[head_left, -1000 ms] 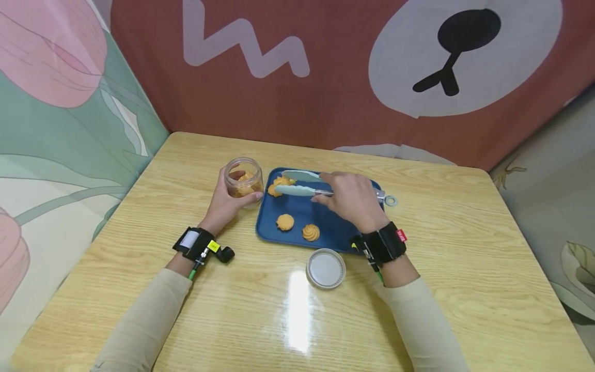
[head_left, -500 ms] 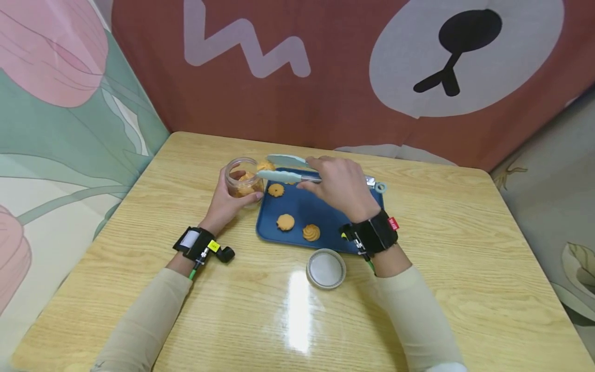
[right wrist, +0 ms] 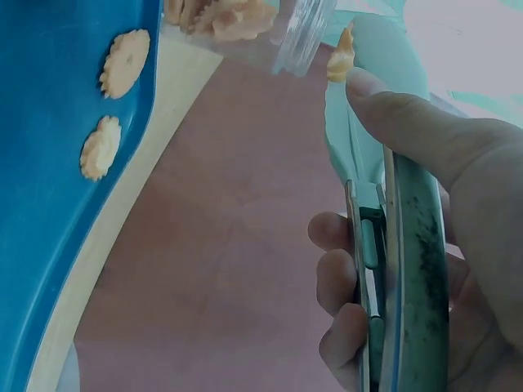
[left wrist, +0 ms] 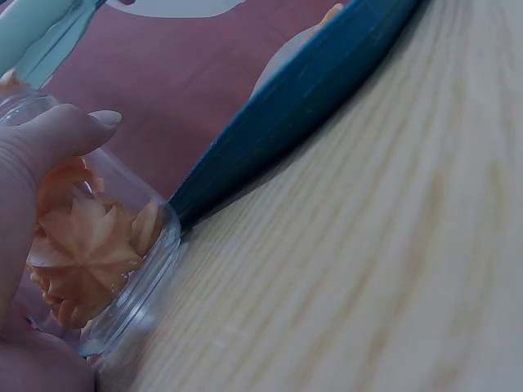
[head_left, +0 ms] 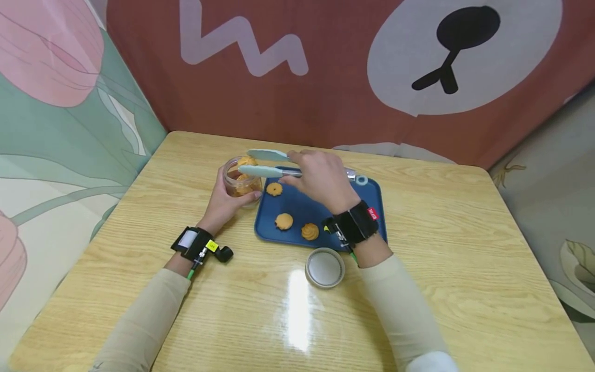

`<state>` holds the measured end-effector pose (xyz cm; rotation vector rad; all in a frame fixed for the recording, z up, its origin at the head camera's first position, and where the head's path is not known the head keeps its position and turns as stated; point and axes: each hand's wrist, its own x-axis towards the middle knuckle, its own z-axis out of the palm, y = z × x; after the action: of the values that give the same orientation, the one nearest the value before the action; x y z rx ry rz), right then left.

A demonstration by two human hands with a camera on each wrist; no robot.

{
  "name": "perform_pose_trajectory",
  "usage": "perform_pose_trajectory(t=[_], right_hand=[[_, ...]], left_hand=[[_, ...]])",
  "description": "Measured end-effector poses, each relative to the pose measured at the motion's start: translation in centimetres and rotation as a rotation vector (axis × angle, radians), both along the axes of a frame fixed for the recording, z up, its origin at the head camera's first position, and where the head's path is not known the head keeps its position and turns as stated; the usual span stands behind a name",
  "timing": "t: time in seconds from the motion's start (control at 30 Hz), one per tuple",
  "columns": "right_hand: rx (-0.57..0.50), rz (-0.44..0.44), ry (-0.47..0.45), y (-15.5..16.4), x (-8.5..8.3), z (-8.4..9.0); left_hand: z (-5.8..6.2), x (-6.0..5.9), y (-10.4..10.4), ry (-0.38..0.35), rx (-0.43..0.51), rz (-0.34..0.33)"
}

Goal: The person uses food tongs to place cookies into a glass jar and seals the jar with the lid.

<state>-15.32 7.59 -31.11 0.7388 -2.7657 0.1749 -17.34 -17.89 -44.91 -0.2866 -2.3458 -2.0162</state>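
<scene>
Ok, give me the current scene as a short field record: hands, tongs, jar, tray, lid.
left hand: grips the glass jar, upright on the table
right hand: squeezes the tongs
tongs: tips over the jar mouth, pinching a cookie
jar: open, several cookies inside
tray: blue, three cookies left on it
lid: on the table, near edge of the tray

Clear jar (head_left: 243, 180) upright beside tray, cookie (head_left: 247, 161) in tongs (head_left: 265, 163) above mouth.
</scene>
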Motion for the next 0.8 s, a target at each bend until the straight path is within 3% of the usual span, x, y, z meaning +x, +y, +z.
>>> perform_pose_trajectory(t=[0.37,0.8], right_hand=[[0.039,0.001,-0.036,-2.2,-0.8,-0.1],[-0.014,0.020,-0.075,-2.2,-1.0,-0.6]], left_hand=[[-0.4,-0.4,-0.2,0.005,-0.003,0.000],[-0.3,-0.3,-0.1,0.004,-0.012,0.007]])
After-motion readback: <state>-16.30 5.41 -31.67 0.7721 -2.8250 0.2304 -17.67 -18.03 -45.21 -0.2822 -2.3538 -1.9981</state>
